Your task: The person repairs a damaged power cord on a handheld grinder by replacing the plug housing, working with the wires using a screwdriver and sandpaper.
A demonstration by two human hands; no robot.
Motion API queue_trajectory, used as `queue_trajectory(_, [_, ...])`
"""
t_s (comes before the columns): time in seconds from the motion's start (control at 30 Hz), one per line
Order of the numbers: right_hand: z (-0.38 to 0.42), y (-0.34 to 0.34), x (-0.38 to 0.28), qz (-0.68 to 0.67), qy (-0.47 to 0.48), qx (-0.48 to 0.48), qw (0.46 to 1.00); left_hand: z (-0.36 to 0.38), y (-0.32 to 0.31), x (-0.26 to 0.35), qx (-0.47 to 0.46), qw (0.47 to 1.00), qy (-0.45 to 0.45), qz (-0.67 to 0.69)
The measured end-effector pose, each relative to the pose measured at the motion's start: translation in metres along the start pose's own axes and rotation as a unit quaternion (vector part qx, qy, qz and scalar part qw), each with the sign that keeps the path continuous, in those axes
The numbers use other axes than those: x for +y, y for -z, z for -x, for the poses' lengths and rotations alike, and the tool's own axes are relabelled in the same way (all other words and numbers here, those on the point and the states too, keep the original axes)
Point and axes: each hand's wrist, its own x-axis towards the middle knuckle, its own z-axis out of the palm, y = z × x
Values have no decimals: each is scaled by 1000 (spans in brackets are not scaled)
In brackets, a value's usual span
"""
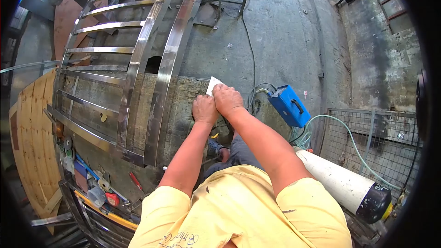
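Note:
Both my hands rest together at the right end of a worn workbench (pixel 183 105). My right hand (pixel 227 100) is closed over a small white sheet (pixel 213 84), probably paper or abrasive, whose corner sticks out past my fingers. My left hand (pixel 205 109) lies flat against the bench right beside it, touching my right hand. A polished stainless steel curved frame (pixel 156 64) with several crossbars lies on the bench just left of my hands.
A blue welding machine (pixel 289 105) stands on the concrete floor to the right, with cables running off. A white gas cylinder (pixel 344 183) lies by a wire mesh panel (pixel 367 133). Hand tools (pixel 105 188) clutter the lower left. Wooden boards (pixel 32 133) sit at far left.

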Motion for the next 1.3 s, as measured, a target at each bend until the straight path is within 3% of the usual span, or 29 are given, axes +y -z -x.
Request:
queue_trajectory(0.23, [1,6,0,18,1,-21,1000,5,7,13,-22,998,51,-5])
queue_trajectory(0.43, [-2,7,-1,36,15,-5,999,5,7,11,6,999,45,0])
queue_trajectory(0.47, [-5,8,0,41,12,-8,999,7,7,12,-23,999,30,7])
queue_trajectory(0.53, [-28,2,23,-2,-106,-67,992,10,28,21,-79,997,-2,17])
queue_trajectory(0.57, [-46,2,33,-26,-156,-90,983,24,13,21,-12,999,-40,7])
queue_trajectory(0.6, [-55,2,40,7,-90,-88,992,35,-3,20,51,995,-79,-10])
queue_trajectory(0.63, [-57,0,38,13,-34,-62,997,28,-2,22,39,998,-42,27])
queue_trajectory(0.8, [-14,-9,94,-72,-97,70,990,22,11,16,66,992,-2,111])
queue_trajectory(0.9, [23,14,85,-63,-119,31,990,20,7,11,103,987,4,123])
queue_trajectory(1.0, [45,16,61,-118,-57,89,987,20,-7,11,123,982,12,143])
queue_trajectory(1.3, [47,6,24,-40,35,38,998,16,-14,9,108,988,32,106])
